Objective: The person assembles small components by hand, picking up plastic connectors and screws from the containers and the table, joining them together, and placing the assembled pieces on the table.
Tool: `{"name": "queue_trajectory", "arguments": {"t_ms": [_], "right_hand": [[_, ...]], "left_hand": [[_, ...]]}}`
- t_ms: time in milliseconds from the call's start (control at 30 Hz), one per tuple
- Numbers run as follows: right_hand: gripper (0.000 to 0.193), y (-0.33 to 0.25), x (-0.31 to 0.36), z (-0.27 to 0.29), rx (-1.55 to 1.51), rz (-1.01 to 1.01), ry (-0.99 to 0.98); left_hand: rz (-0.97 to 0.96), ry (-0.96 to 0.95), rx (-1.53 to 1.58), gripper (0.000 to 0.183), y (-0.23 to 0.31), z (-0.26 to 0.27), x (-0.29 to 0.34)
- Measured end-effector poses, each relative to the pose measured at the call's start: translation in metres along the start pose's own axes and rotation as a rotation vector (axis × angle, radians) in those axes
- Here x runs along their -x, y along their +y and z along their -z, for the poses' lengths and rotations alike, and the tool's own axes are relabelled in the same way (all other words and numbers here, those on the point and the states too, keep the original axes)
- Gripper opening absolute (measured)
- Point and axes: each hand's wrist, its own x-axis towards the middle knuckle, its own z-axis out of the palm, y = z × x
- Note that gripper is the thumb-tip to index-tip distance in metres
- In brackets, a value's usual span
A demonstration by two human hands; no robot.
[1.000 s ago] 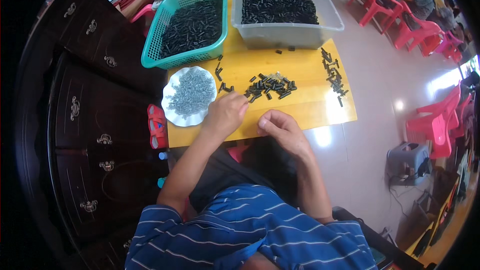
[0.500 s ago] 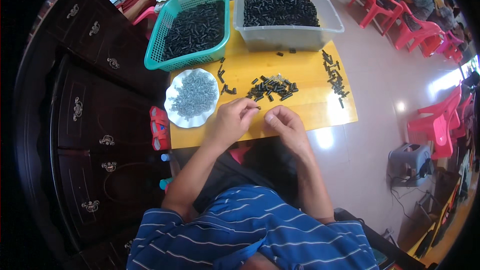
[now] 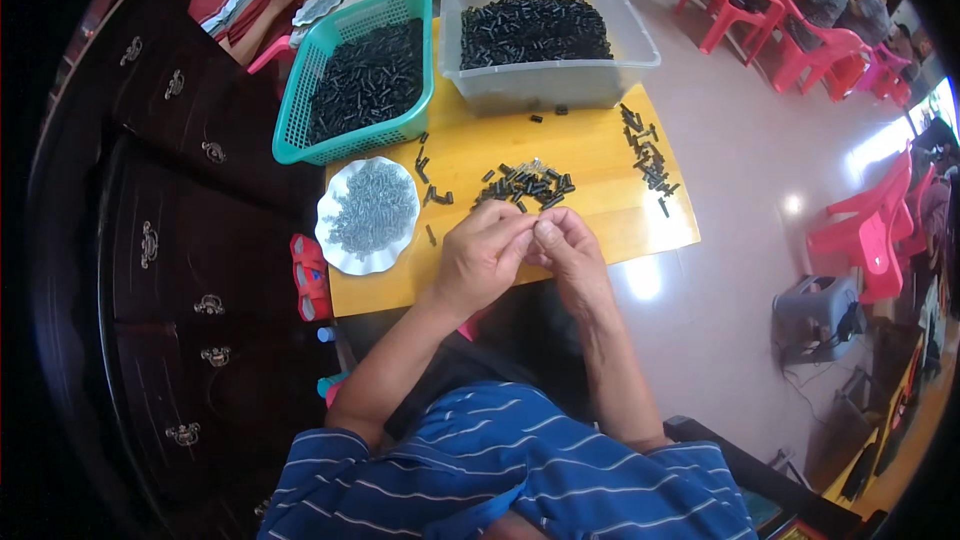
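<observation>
"State of the hands?"
"Left hand [image 3: 478,258] and right hand [image 3: 577,262] meet right of the white plate [image 3: 368,265], fingers drawn into pinches, tips together. Whether they grip anything cannot be told; fingers cover it."
"The small parts?"
"Clear pieces [image 3: 370,208] on the plate; loose black tubes [image 3: 550,187] right of it, just past the fingertips. Beyond the plate, a green basket [image 3: 283,145] of similar black pieces."
"Recommendation?"
"In my judgement, steady with one hand, work with the other, press lightly and squarely."
</observation>
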Motion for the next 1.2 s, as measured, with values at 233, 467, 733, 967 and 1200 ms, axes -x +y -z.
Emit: {"name": "queue_trajectory", "arguments": {"t_ms": [233, 467, 733, 967, 1200], "right_hand": [[0.018, -0.002, 0.001, 0.005, 0.005, 0.039, 0.129], [0.017, -0.003, 0.001, 0.002, -0.046, 0.03, 0.091], [0.019, -0.003, 0.001, 0.005, -0.028, 0.006, 0.082], [0.019, -0.006, 0.002, 0.004, -0.041, -0.014, 0.063], [0.019, -0.004, -0.001, 0.005, -0.017, -0.016, 0.072]], "left_hand": [[0.175, -0.058, -0.024, 0.01, -0.021, -0.001, -0.04], [0.046, -0.16, -0.293, 0.017, -0.094, -0.026, -0.074], [0.053, -0.269, -0.358, 0.017, -0.108, -0.038, -0.087], [0.075, -0.299, -0.397, 0.015, -0.107, -0.038, -0.088], [0.017, -0.257, -0.357, 0.014, -0.105, -0.039, -0.09]]}}
